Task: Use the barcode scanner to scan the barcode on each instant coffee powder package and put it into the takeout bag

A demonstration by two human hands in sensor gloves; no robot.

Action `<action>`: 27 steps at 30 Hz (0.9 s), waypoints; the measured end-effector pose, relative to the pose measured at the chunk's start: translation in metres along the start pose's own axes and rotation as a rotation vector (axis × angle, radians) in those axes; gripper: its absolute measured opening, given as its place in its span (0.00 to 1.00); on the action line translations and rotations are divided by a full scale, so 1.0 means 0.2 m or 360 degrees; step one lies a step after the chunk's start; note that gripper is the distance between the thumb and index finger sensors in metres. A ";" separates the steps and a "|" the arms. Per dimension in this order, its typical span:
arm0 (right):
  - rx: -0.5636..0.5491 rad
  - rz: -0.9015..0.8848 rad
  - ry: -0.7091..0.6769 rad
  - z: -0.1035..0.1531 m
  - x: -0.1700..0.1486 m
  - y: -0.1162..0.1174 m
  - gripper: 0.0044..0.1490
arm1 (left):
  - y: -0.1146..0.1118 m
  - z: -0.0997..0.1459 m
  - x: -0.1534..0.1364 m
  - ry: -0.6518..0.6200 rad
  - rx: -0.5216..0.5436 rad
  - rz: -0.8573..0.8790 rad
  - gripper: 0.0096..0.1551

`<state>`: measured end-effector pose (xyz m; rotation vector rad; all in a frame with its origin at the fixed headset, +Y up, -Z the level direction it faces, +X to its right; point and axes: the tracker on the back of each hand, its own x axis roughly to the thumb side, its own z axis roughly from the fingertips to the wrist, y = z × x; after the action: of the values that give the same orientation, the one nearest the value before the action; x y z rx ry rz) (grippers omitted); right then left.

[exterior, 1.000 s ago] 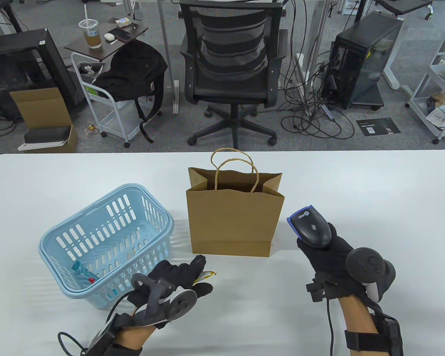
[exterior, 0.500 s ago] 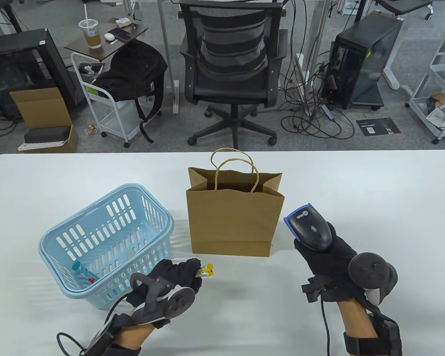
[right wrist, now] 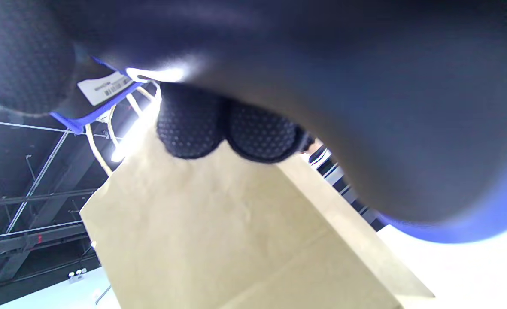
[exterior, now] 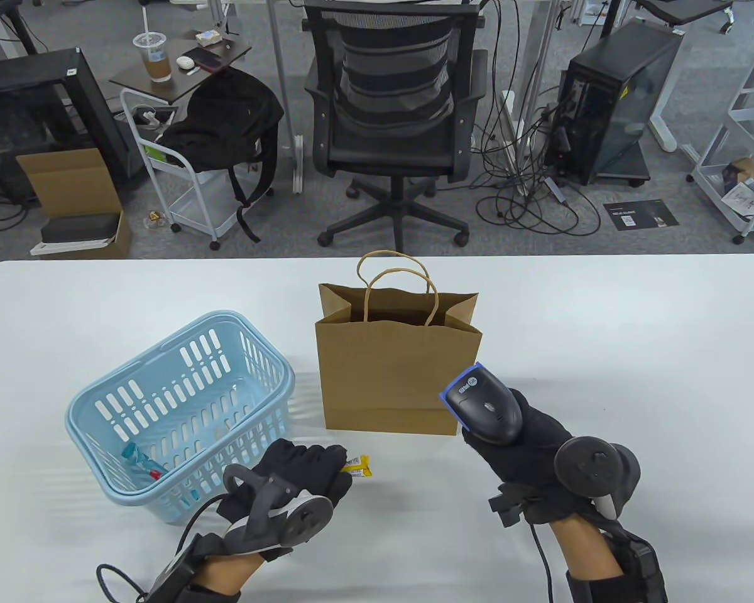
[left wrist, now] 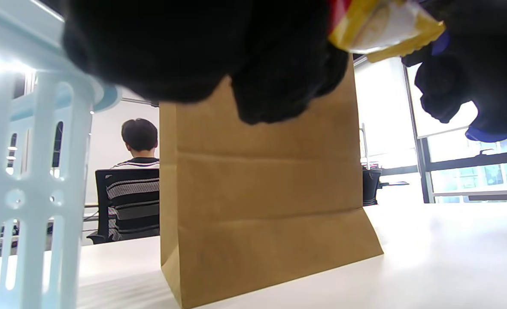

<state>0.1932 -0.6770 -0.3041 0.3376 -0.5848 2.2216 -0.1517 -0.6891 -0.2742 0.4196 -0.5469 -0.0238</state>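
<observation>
My left hand (exterior: pixel 305 474) pinches a small yellow coffee package (exterior: pixel 357 465) just in front of the brown takeout bag (exterior: pixel 397 370); the package's end sticks out to the right of my fingers, and it shows as yellow and white (left wrist: pixel 382 28) in the left wrist view. My right hand (exterior: pixel 528 452) grips the dark barcode scanner (exterior: pixel 485 412) with its blue-rimmed head turned left, close to the bag's right front corner. The bag (left wrist: pixel 262 193) stands upright and open with its handles up. Another package (exterior: pixel 139 463) lies in the blue basket (exterior: pixel 182 402).
The light blue basket stands left of the bag, close behind my left hand. The scanner's cable (exterior: pixel 543 553) runs down along my right wrist. An office chair (exterior: pixel 393 113) and cluttered floor lie beyond the table's far edge (exterior: pixel 540 259).
My right hand has brought the scanner left and nearer, towards the package. My left hand has turned the yellow package and shifted it slightly right.
</observation>
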 end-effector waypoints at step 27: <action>0.0539 -0.0017 -0.0190 0.10 0.21 0.32 0.41 | -0.01 0.01 0.03 0.0065 0.0133 -0.0159 0.57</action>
<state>0.1179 -0.6981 -0.2890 0.6490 -0.2639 2.2994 -0.1471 -0.6929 -0.2717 0.5277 -0.4872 -0.0882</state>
